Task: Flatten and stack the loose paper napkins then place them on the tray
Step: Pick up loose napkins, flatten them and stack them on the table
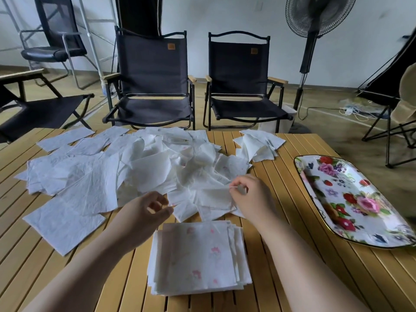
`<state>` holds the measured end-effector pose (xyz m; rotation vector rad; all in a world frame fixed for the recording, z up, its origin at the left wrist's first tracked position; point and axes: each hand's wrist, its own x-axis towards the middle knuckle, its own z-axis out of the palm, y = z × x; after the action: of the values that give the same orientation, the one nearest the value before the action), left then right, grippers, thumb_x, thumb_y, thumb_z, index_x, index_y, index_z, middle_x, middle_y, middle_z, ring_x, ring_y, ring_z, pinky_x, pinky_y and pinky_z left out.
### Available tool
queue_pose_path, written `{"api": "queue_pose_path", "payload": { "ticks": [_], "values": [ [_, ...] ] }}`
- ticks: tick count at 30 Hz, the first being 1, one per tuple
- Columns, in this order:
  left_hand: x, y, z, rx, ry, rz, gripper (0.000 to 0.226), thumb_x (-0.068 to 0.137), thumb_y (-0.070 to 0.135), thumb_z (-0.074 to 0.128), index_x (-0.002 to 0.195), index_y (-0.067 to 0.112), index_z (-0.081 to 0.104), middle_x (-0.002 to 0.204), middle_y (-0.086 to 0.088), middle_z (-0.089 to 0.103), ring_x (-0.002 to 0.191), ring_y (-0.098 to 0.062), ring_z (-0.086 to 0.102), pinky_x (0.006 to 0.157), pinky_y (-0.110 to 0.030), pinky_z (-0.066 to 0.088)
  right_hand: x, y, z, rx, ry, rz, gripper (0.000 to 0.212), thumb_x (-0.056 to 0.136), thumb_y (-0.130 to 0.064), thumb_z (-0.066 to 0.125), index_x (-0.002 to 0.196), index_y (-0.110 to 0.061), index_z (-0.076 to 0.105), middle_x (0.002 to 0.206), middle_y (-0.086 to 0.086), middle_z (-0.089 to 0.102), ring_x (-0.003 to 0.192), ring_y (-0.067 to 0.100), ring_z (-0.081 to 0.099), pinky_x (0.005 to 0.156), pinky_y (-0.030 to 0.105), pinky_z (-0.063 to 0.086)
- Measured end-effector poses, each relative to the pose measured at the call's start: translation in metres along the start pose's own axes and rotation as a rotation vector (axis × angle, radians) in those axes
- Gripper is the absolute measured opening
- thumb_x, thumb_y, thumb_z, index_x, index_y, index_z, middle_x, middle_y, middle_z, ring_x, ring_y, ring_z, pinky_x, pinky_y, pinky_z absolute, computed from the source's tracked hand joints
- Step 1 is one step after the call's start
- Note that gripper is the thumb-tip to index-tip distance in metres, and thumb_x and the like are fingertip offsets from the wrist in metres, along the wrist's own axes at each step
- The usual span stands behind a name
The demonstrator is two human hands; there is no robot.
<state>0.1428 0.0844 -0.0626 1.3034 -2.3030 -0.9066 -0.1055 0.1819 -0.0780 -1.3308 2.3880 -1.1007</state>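
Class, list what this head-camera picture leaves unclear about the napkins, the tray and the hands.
Head view only:
1. Stack: sheet count, top napkin covers the rest.
2. Loose pile: lower napkins buried under upper ones.
3. Tray: right end cut by frame edge.
4. Left hand: grip on a napkin corner unclear, fingers blurred.

Two forearms are reaching in from the bottom edge, the left forearm (90, 266) and the right forearm (304, 262), both showing bare along their whole visible length. The left hand (144, 212) and the right hand (252, 199) are showing bare as well, with slim fingers and a few pale fingernails catching the light.
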Motion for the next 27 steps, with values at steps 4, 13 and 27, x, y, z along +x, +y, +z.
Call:
{"api": "queue_pose_path", "payload": {
  "ticks": [4, 13, 27],
  "values": [
    [-0.004, -0.001, 0.001, -0.056, -0.005, 0.073, 0.072, 0.076, 0.055, 0.072, 0.140, 0.040, 0.042, 0.131, 0.009, 0.055, 0.109, -0.006, 0.057, 0.083, -0.025, 0.047, -0.014, -0.036, -0.017, 0.183, -0.083, -0.085, 0.002, 0.092, -0.025, 0.070, 0.094, -0.024, 0.071, 0.111, -0.016, 0.071, 0.098, 0.009, 0.067, 0.074, 0.027, 0.056],
    [-0.018, 0.025, -0.007, -0.657, -0.115, 0.023, 0.078, 0.072, 0.045, 0.085, 0.140, 0.043, 0.045, 0.116, 0.016, 0.066, 0.101, 0.006, 0.061, 0.087, -0.026, 0.046, -0.057, -0.080, -0.056, 0.535, -0.258, -0.195, 0.010, 0.087, -0.013, 0.077, 0.090, -0.021, 0.072, 0.089, -0.003, 0.077, 0.087, 0.011, 0.073, 0.082, 0.024, 0.058],
    [-0.024, 0.013, -0.010, -0.152, -0.436, -0.083, 0.017, 0.093, 0.033, 0.068, 0.086, 0.017, 0.072, 0.057, 0.002, 0.062, 0.046, -0.005, 0.044, 0.049, -0.019, 0.033, -0.045, -0.035, -0.039, 0.105, -0.700, 0.303, 0.021, 0.087, -0.022, 0.076, 0.095, -0.004, 0.068, 0.074, 0.005, 0.075, 0.058, 0.013, 0.064, 0.059, 0.025, 0.052]
  ]
}}
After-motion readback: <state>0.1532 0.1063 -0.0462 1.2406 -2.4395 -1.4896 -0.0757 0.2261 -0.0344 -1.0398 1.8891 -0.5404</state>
